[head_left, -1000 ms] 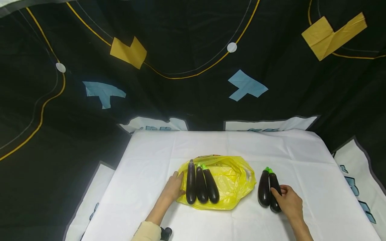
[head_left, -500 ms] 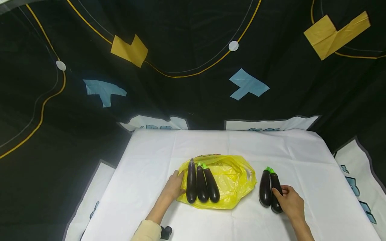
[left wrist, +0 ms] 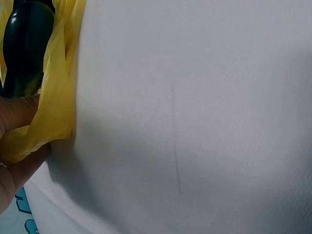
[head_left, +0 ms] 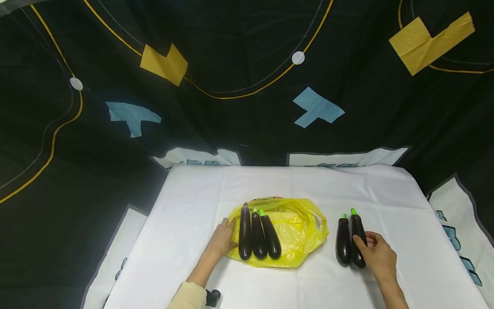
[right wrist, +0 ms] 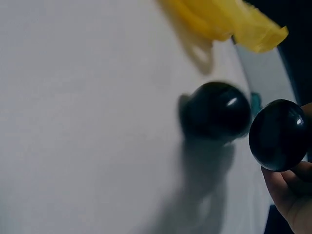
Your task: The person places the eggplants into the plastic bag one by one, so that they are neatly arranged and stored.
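From where I stand, the head view shows the left grip point(head_left: 222, 239) at the near-left edge of the yellow bag point(head_left: 295, 234), three eggplants point(head_left: 259, 237) lying side by side across the bag's left half. To the right of the bag, on the white surface point(head_left: 266, 289), is a loose eggplant point(head_left: 343, 242); further right of the bag, the right grip point(head_left: 380, 257) pinches a held eggplant point(head_left: 357, 227) between thumb and fingers. The smooth skin could slide out if that pinch is light, or the held eggplant could knock its neighbour and set it rolling. Whether the two touch, I can't say. A dark object point(head_left: 213, 298) below the bag is partly covered by the sleeve point(head_left: 189, 297).

The left wrist view shows thumb and finger pinching the bag's film; a sharp tug might tip the three eggplants or tear it. Only one dark end shows, and the grip is cut off.

The right wrist view catches the held eggplant end-on, its neighbour blurred between it and the bag. Whether it clears the surface is hard to judge.
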`<state>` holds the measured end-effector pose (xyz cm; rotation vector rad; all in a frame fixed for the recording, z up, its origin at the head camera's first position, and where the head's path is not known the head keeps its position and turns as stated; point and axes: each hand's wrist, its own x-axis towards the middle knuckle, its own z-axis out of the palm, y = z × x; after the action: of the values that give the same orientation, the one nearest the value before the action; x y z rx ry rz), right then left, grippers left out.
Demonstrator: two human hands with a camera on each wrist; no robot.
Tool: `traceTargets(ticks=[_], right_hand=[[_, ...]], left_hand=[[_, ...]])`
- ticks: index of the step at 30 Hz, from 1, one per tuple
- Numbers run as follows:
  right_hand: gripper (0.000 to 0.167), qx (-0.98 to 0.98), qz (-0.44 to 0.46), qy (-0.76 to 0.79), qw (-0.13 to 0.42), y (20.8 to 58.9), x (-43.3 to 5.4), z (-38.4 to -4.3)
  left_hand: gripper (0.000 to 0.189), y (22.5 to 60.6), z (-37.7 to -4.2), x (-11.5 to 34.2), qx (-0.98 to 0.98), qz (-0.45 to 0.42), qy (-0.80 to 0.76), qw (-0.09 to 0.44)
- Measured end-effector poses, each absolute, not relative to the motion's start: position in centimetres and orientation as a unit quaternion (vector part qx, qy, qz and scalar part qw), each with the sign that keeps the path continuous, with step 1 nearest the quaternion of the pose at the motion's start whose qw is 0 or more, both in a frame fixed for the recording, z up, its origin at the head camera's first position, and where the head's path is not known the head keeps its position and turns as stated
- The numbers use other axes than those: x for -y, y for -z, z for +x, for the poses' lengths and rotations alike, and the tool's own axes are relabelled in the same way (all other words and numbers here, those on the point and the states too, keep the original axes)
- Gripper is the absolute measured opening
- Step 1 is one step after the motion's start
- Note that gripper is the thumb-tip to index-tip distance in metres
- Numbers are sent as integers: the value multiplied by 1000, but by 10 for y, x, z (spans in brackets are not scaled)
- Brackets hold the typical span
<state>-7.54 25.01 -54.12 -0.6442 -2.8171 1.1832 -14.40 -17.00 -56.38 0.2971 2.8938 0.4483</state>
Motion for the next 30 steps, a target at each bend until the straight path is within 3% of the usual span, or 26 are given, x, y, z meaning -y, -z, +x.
traceTargets(ticks=[12,30], right_hand=[[53,898,-130,-412,82,507,-189,-81],[42,902,-45,-428,25,547,-115,-107]], left_hand=[[80,564,-143,170,-978,105,-154,93],[80,564,-142,173,-976,112,-162,88]])
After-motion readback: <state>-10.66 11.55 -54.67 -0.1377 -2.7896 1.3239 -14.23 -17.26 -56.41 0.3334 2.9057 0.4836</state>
